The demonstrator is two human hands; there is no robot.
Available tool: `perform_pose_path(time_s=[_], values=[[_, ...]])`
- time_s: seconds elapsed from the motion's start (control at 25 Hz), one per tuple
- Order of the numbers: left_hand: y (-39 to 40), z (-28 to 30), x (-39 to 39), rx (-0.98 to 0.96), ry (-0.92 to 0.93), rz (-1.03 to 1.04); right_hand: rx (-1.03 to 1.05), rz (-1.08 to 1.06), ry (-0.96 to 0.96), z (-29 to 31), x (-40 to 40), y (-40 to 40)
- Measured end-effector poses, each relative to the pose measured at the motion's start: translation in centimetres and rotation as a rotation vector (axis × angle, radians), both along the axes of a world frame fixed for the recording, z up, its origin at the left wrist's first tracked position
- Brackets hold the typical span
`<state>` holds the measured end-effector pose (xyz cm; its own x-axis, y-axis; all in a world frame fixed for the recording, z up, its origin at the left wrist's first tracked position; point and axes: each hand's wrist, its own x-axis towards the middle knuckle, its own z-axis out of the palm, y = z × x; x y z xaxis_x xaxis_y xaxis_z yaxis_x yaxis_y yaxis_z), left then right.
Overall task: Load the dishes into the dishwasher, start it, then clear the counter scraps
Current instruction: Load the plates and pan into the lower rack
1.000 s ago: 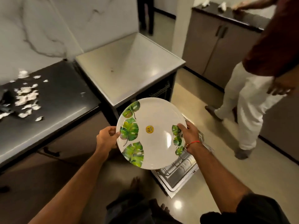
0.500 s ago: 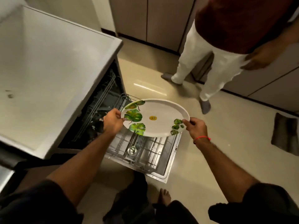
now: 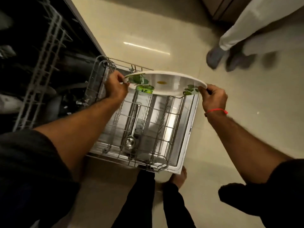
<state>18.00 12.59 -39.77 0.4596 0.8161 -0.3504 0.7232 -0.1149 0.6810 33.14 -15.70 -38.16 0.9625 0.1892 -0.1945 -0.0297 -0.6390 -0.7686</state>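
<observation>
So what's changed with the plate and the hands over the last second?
The leaf-print plate has been carried from in front of the counter to above the pulled-out lower rack of the dishwasher and tipped from facing the camera to nearly flat. No grip changed: the left hand and the right hand still pinch opposite rims. The ladle in the rack hasn't moved since half a second ago.
</observation>
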Motion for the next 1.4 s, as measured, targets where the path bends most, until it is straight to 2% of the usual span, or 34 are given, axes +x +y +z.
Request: perform_pose_path(time_s=[0.2,0.44,0.56,0.76,0.88,1.08,1.2,1.4], values=[[1.3,-7.1,2.0,0.043,0.078,-0.142,-0.048,-0.004,-0.013,-7.1,1.1,0.3],[1.0,-9.6,3.1,0.069,0.126,-0.204,-0.164,-0.007,-0.003,-10.1,0.5,-0.2],[1.3,-10.3,3.0,0.009,0.164,-0.182,-0.198,0.018,0.029,-10.7,0.0,0.5],[-0.1,-10.4,2.1,-0.15,0.112,-0.253,-0.222,-0.04,0.132,-11.8,-1.6,1.1],[-0.8,-10.4,1.6,-0.219,0.112,-0.199,-0.188,-0.034,0.165,-11.8,-1.9,1.0],[-3.1,-9.0,-1.4,-0.131,0.052,-0.2,-0.189,-0.025,0.18,-10.5,-2.6,0.0],[-5.1,-7.7,-4.0,-0.148,0.031,-0.219,-0.168,-0.035,0.154,-9.1,-3.3,-0.1],[-10.4,-2.8,-8.6,-0.118,0.017,-0.186,-0.083,0.073,0.07,-4.4,-7.2,-0.2]])
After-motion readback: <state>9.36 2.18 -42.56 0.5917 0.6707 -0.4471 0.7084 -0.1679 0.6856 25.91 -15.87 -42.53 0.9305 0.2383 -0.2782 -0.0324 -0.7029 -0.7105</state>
